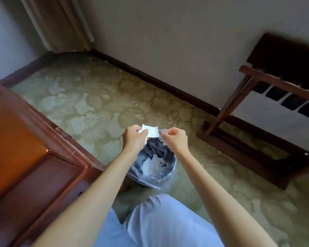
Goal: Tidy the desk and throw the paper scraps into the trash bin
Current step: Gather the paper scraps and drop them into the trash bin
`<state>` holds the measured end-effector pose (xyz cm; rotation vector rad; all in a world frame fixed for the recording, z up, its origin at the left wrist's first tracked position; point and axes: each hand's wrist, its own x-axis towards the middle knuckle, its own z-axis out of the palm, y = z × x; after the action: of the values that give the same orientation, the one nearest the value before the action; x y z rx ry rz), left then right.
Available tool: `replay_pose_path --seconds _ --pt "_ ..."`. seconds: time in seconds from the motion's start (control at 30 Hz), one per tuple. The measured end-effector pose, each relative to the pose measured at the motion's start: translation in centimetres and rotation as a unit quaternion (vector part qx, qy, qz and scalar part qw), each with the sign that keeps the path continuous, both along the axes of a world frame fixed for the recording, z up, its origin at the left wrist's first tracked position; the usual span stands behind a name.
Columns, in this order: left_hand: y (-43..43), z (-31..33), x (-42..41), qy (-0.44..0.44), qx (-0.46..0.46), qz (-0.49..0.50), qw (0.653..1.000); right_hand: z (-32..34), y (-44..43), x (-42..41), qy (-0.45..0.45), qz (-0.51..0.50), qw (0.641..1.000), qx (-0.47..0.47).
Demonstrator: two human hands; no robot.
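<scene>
A small round trash bin [168, 177] lined with a clear plastic bag stands on the carpet just in front of my knees. White paper scraps [151, 165] lie inside it. Above the bin both hands hold a white piece of paper [152, 131]. My left hand [135, 137] pinches its left edge, and my right hand [175, 139] pinches its right edge, where a narrow strip of paper hangs down. Both hands are close together, fingers curled round the paper.
The wooden desk [43, 139] runs along the left, its corner next to the bin. A dark wooden luggage rack [257, 111] stands against the wall at the right. Green patterned carpet [96, 104] stretches beyond the bin to the wall and curtain.
</scene>
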<state>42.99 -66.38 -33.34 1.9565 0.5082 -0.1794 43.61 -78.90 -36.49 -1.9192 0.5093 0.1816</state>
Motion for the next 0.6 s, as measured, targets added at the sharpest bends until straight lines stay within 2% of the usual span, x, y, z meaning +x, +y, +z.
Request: replay_pose_path --seconds 0.2,0.37,0.6 --pt "-0.9 -9.0 2.6 0.134 0.067 -0.007 0.989 -10.1 -0.6 -0.5 0.174 -0.022 0.984 0.032" --pt "-1.1 -14.8 4.0 0.22 0.091 -0.012 0.971 -16.0 -0.4 0.7 0.279 -0.047 0.957 0.057" --pt "-0.8 -19.5 5.1 0.318 0.025 0.048 0.947 -20.1 1.2 2.6 0.344 -0.068 0.936 0.042"
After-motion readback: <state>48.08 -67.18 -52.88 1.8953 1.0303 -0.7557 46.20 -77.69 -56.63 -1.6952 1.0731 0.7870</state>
